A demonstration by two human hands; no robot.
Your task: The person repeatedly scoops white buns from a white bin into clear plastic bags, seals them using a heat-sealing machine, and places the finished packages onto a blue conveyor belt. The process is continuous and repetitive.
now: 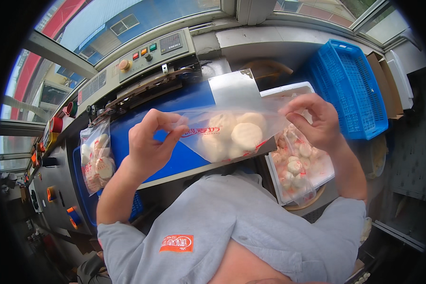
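Note:
A clear plastic bag (213, 142) with red print hangs stretched between my two hands, above a blue conveyor belt (156, 145). Several round white buns (246, 136) rest inside it. My left hand (151, 140) pinches one top corner between thumb and fingers. The opposite corner is pinched by my right hand (314, 119). Behind the belt runs a bag sealing machine (145, 67) with coloured buttons and a knob. Another bag of buns (97, 158) lies at the belt's left end.
To the right stands a white foam box (326, 170) holding several bagged buns (294, 163). Beyond it are a blue plastic crate (351, 88) and a cardboard box (385, 85). Tape rolls (72, 217) lie on the metal table (56, 177) at left. Windows line the far side.

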